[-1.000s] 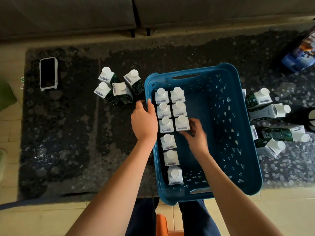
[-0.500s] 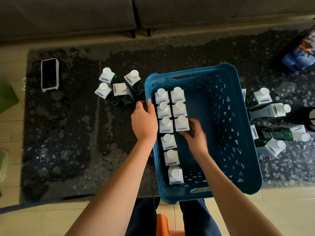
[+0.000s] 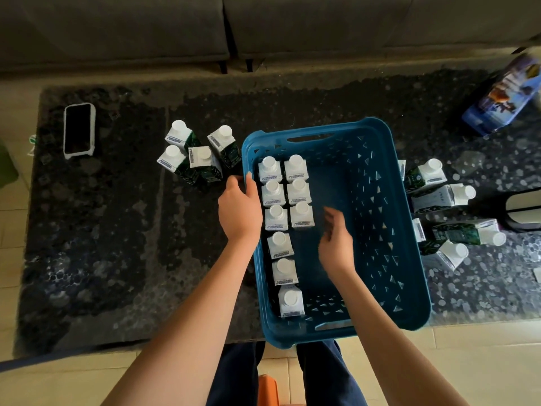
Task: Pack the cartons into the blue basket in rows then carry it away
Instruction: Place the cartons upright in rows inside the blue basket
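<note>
basket [image 3: 389, 230]: centre of dark table [image 3: 117, 230], nine cartons [image 3: 275, 218] upright along its 9 o'clock wall
left hand [image 3: 238, 209]: fingers curled over basket rim at 9 o'clock
right hand [image 3: 336, 244]: inside basket, fingers loosely spread, holding nothing, blurred
loose cartons: four standing at 10 o'clock [image 3: 193, 155], several lying at 3 o'clock [image 3: 439, 206]

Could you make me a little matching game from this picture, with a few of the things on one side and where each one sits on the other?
Things:
1. phone
2. left hand
3. right hand
4. four upright cartons

Places:
A. inside the blue basket, empty, just right of the second row
B. far left of the dark table, lying flat
C. on the basket's left rim
D. standing on the table just left of the basket

Pairs: 1-B, 2-C, 3-A, 4-D
</note>
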The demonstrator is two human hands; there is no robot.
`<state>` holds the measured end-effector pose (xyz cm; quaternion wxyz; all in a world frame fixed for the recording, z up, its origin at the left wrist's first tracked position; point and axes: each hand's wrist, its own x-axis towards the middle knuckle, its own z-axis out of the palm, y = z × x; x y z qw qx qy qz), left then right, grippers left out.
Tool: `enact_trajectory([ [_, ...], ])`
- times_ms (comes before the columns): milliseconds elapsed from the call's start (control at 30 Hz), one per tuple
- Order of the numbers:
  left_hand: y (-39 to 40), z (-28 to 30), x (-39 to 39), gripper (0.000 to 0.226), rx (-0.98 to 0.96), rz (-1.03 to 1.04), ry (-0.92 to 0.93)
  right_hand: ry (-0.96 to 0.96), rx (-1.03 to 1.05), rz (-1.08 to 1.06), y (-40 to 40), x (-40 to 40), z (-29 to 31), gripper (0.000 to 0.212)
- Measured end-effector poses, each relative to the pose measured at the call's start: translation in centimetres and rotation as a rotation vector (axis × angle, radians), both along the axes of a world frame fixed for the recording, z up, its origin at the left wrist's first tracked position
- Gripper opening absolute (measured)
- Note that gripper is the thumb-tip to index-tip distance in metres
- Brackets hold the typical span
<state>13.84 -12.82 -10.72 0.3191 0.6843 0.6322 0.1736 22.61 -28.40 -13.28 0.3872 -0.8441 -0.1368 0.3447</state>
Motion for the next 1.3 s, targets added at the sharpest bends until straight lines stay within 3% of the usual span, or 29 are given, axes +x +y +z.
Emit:
enact_trajectory([
  [267,-0.7,1.8,0.0,0.036,0.212,-0.129,0.157,-0.22,-0.008,-0.023,-3.9,2.2,5.1,0.048],
  [367,-1.5,2.0,0.1,0.05,0.458,-0.376,0.304,-0.349,0.047,-0.093,-6.1,4.1,6.9,0.043],
  [467,-3.9,2.0,1.4,0.06,0.54,-0.613,0.338,-0.485,0.094,-0.106,-7.8,5.4,7.8,0.035],
  [533,-6.2,2.3,3.3,0.061,0.53,-0.731,0.298,-0.595,0.11,-0.145,-8.7,6.1,7.9,0.032],
  [600,-8.5,2.6,5.7,0.058,0.547,-0.85,0.243,-0.595,0.125,-0.36,-9.8,7.4,7.9,0.03],
  [667,-10.8,2.8,8.4,0.05,0.57,-0.976,0.179,-0.542,-0.025,-0.503,-11.5,9.4,7.2,0.033],
  [767,-14.3,2.7,12.2,0.036,0.569,-1.148,0.103,-0.229,-0.381,-0.428,-14.3,12.2,4.8,0.06],
  [833,-16.5,2.7,14.2,0.042,0.513,-1.211,0.138,-0.07,-0.435,-0.262,-15.2,12.9,3.0,0.075],
  [900,-17.8,2.5,15.2,0.037,0.479,-1.227,0.182,-0.077,-0.374,-0.178,-15.4,13.0,1.5,0.073],
  [1000,-18.3,2.5,15.6,0.031,0.394,-1.217,0.243,-0.154,-0.346,-0.196,-15.3,13.5,1.4,0.049],
  [1100,-18.1,3.2,16.0,0.035,0.37,-1.223,0.3,-0.229,-0.304,-0.162,-15.5,13.7,2.8,0.046],
  [1233,-18.0,3.5,17.2,0.082,0.256,-1.311,0.403,-0.4,-0.151,-0.094,-15.8,12.8,6.6,0.053],
  [1300,-18.2,4.1,17.6,0.086,0.21,-1.301,0.315,-0.392,-0.071,-0.059,-15.4,12.4,9.3,0.055],
])
